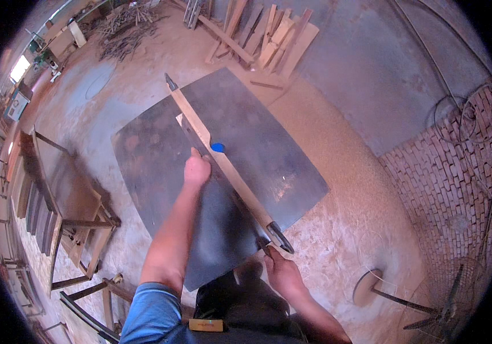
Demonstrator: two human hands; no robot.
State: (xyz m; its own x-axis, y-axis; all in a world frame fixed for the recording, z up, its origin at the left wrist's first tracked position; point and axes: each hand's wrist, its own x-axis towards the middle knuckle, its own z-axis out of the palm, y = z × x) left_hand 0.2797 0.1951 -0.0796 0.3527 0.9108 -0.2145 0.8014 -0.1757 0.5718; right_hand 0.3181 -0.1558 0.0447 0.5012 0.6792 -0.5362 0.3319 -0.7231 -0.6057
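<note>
My left hand (196, 170) is wrapped shut around the middle of a long wooden strip (223, 166), fingers curled over its edge just below a small blue mark (217, 147) on the wood. My right hand (280, 272) is closed on the near end of the same strip, right by the dark metal clamp (279, 236) fitted there. The strip runs diagonally away from me, from that clamp up to a dark pointed tip (170, 81) at the far end, and it lies across a large dark metal table top (257, 132). Around the table the floor is covered in sawdust (337, 172). A pile of wood offcuts (269, 34) lies beyond the table, wooden frames (74, 218) stand to my left, and a fan (452, 298) sits low on my right.
</note>
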